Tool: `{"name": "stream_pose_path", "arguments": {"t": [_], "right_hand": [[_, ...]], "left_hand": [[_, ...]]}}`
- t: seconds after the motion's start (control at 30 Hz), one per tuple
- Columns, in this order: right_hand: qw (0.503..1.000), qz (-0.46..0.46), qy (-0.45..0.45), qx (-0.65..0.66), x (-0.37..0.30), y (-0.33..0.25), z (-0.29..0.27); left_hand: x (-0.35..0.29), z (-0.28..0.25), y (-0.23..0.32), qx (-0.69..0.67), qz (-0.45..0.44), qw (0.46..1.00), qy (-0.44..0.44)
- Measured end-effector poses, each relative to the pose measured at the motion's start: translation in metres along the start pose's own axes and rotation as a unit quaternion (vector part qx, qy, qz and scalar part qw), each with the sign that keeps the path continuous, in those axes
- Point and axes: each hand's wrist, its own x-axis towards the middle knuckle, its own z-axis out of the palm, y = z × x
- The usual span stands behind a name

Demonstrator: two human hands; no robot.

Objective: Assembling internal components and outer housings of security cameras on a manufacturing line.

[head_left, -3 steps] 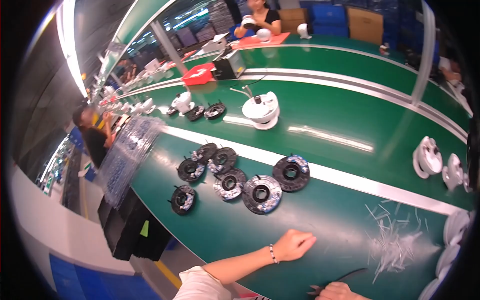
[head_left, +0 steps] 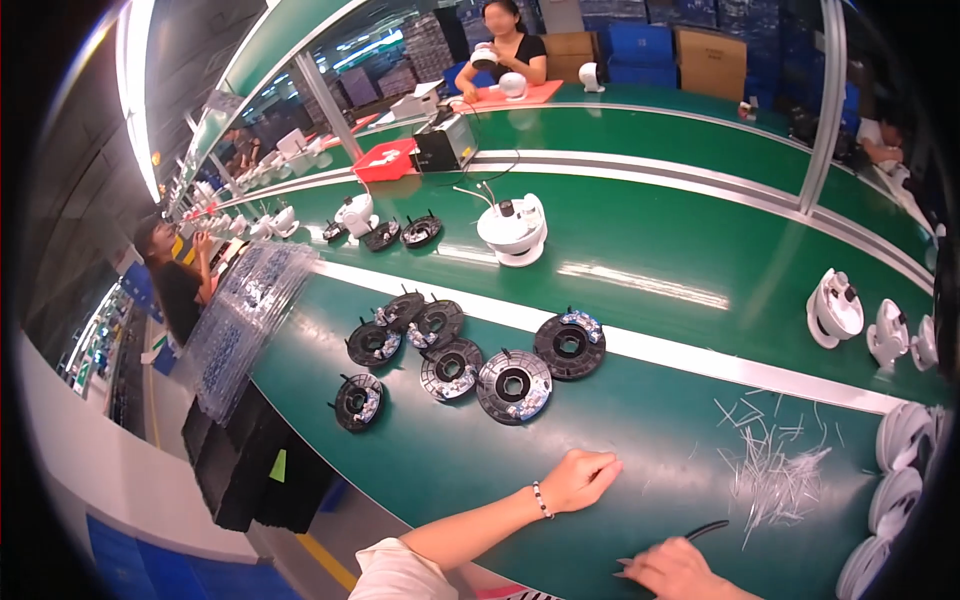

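My left hand rests on the green bench with its fingers curled closed. Whatever it may hold is hidden or too small to make out. At the lower edge, my right hand is closed round a cutter-like tool with a curved black handle and small pointed tips. Beyond my left hand lie several round black plates with circuit boards, the closest being one plate with a square central hole. To the right of my hands is a loose pile of thin clear plastic strips.
White rounded housings stand on the green conveyor past the white rail. White round parts are stacked at the right edge. Clear plastic trays are piled at the left. Co-workers sit across the line and at the left.
The view has shifted slightly, so the bench items sit a little further left and the far side lower. My right hand has come further into view with the tool.
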Motion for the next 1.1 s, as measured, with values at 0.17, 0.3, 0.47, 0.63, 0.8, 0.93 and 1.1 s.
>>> {"name": "stream_pose_path", "arguments": {"t": [0.17,0.3,0.47,0.63,0.8,0.93,1.1], "right_hand": [[0.976,0.186,-0.096,-0.068,0.001,-0.041,-0.036],[0.952,0.236,-0.151,-0.119,0.001,-0.056,-0.045],[0.941,0.295,-0.125,-0.110,-0.010,-0.063,-0.047],[0.937,0.278,-0.136,-0.161,-0.009,-0.070,-0.049],[0.931,0.174,-0.033,-0.320,-0.010,-0.030,-0.038],[0.923,0.169,0.024,-0.345,0.018,-0.010,-0.071],[0.879,-0.031,0.145,-0.454,0.165,0.003,-0.183]], "left_hand": [[0.001,-0.010,0.004,-0.007,0.010,1.000,0.014],[-0.004,-0.016,0.013,-0.051,0.018,0.998,0.034],[-0.023,-0.028,0.014,-0.057,0.082,0.994,0.038],[-0.028,-0.045,0.008,-0.081,0.024,0.996,0.038],[-0.016,-0.049,-0.001,-0.026,0.131,0.991,-0.025],[-0.010,-0.049,-0.012,0.017,0.158,0.983,-0.087],[-0.016,-0.057,-0.016,-0.062,0.088,0.983,-0.148]]}}
